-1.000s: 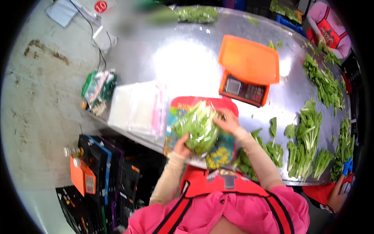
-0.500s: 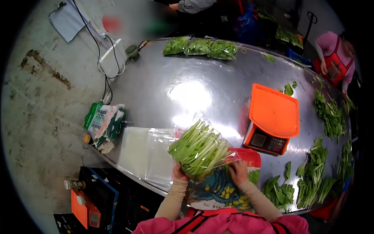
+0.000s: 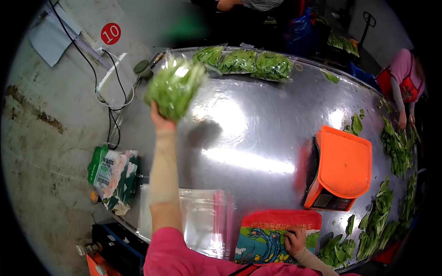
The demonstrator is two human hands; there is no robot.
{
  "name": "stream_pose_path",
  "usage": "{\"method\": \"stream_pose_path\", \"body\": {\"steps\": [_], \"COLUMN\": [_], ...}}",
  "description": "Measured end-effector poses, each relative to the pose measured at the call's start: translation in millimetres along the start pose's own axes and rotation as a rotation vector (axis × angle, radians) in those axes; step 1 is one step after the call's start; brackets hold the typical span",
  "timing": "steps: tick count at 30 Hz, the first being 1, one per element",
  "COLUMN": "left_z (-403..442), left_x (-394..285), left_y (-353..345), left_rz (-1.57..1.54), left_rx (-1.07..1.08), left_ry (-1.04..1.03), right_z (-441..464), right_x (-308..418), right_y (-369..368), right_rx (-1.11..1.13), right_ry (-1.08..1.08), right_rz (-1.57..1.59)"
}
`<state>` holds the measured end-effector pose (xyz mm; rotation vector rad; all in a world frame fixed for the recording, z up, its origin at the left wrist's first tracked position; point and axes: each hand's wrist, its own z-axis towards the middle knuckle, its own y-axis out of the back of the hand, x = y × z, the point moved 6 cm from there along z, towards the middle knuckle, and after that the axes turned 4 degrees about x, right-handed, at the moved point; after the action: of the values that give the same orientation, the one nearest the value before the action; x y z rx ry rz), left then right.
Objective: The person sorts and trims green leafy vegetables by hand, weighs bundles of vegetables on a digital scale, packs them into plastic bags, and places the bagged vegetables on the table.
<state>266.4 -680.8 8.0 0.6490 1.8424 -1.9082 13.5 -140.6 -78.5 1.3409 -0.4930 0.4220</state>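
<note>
My left hand (image 3: 162,120) is closed on the lower end of a clear bag of leafy greens (image 3: 177,87), held out above the far left of the metal table. The bag is blurred by motion, and part of my grip is hidden under it. Close to my body, my right hand (image 3: 295,240) rests on a colourful printed sack (image 3: 262,237) with a red band, fingers loosely bent and nothing seen in them. Three filled bags of greens (image 3: 238,61) lie in a row along the far edge, just right of the held bag.
An orange-topped scale (image 3: 345,161) stands right of centre. Flat clear plastic bags (image 3: 202,221) lie at the front left, near a green-and-white package (image 3: 115,177). Loose greens (image 3: 377,211) cover the right side. A co-worker in a red apron (image 3: 405,83) handles greens at the far right.
My left hand has carried the bag of greens from the front middle to the far left, arm stretched out. My right hand stays on the printed sack. The camera view has shifted.
</note>
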Motion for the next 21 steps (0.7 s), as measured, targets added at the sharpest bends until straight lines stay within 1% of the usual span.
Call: {"method": "stream_pose_path", "body": {"steps": [2, 3, 5, 6, 7, 8, 10, 11, 12, 13, 15, 16, 17, 18, 19, 21], "left_z": [91, 98, 97, 105, 113, 124, 40, -20, -62, -101, -202, -249, -295, -336, -374, -433], "left_x": [-17, -17, -13, -2, 19, 53, 84, 84, 97, 112, 128, 138, 148, 152, 156, 165], "left_y": [16, 21, 59, 82, 123, 161, 129, 77, 54, 39, -21, -35, -44, -54, -62, -54], "left_rz": [0.053, 0.042, 0.603, 0.662, 0.726, 0.877, 0.543, 0.905, 0.864, 0.904, 1.041, 1.064, 1.060, 1.157, 1.276, 1.309], "left_rx": [0.137, 0.140, -0.573, -0.557, -0.544, -0.292, -0.085, -0.112, 0.009, 0.186, 0.498, 0.634, 0.800, 0.941, 1.130, 1.258], "left_ry": [0.039, 0.045, 0.328, 0.339, 0.352, 0.345, 0.351, 0.245, 0.241, 0.253, 0.323, 0.364, 0.326, 0.325, 0.272, 0.162], "right_z": [-2, -4, -2, -1, 0, -1, -4, -3, -3, -3, -2, 0, -2, -3, -4, -5], "right_x": [-1, 0, 0, -1, 0, 1, 1, 0, 0, 0, 0, 1, -1, -5, -4, -4], "right_y": [1, 2, 1, 1, 1, 2, 2, 1, 0, -1, -4, -3, -6, -13, -12, -14], "right_rx": [0.031, 0.028, 0.040, 0.031, 0.027, 0.028, 0.020, 0.004, -0.011, -0.033, -0.071, -0.066, -0.073, -0.079, -0.088, -0.131], "right_ry": [-0.022, -0.027, -0.034, -0.038, -0.027, -0.018, -0.007, 0.009, 0.028, 0.029, 0.095, 0.098, 0.100, 0.098, 0.104, 0.082], "right_rz": [-0.019, -0.031, -0.026, -0.023, -0.030, -0.037, -0.037, -0.045, -0.037, -0.032, -0.020, -0.028, -0.030, -0.012, 0.046, 0.020]}}
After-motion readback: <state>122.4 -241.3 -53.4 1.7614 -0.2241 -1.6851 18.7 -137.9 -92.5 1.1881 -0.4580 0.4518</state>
